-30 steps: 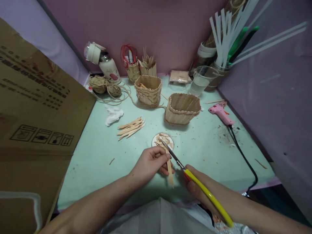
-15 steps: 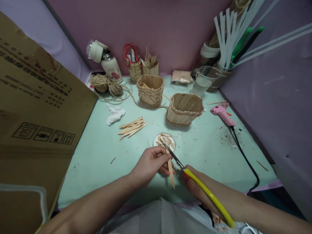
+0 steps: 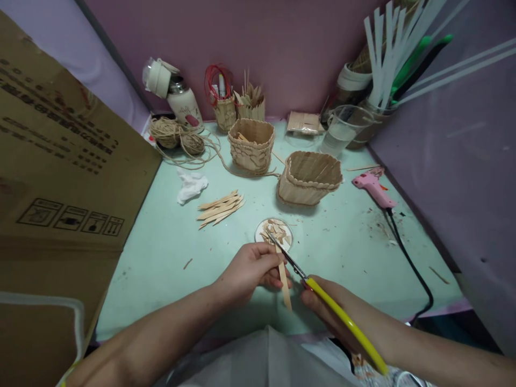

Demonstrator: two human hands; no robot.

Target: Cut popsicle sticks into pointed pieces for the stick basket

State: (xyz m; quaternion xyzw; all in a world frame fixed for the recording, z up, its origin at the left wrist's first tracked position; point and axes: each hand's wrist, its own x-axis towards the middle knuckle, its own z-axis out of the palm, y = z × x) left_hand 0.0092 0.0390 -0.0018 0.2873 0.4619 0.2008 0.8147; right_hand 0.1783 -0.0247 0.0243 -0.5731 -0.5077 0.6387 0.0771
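My left hand pinches a flat wooden stick, which slants down toward me with a pointed lower end. In my right hand are scissors with yellow handles, and their blades lie across the stick's upper part close to my left fingers. Under the blade tips sits a small round white dish holding wood clippings. Left of the dish, a loose pile of pointed wooden sticks lies on the table. My right fingers are partly hidden by the handles.
Two wooden baskets stand behind the dish. Twine balls, a bottle and crumpled tissue are at left. A pink glue gun with a black cord and a plastic cup are at right. A cardboard box borders the left.
The scissor blades look more closed on the stick, and my right hand's fingers have drawn in slightly. The whole view has shifted a little; the other things stay in place.
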